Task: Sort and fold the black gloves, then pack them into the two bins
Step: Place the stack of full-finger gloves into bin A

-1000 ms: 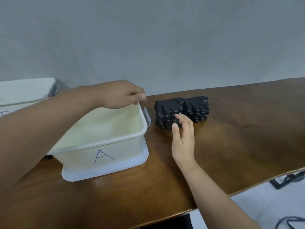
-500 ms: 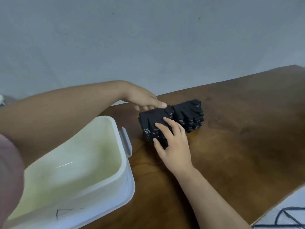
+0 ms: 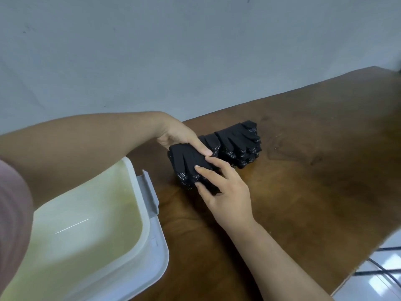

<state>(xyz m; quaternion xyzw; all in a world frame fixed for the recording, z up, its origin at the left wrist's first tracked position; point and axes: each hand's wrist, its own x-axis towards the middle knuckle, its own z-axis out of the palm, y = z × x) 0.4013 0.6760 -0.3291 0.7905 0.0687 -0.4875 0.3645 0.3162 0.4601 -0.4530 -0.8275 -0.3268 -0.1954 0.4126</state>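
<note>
Wooden table [image 3: 303, 170]: my left hand [image 3: 180, 137] has quit the bin [image 3: 149, 192] rim and joined my right hand [image 3: 227, 192], both curled round the near glove stack [image 3: 186, 161]; packing looks next

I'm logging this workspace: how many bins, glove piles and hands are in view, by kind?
White bin: 1
Black glove piles: 2, held pile and resting pile
Hands: 2, left hand and right hand
Total: 5
</note>
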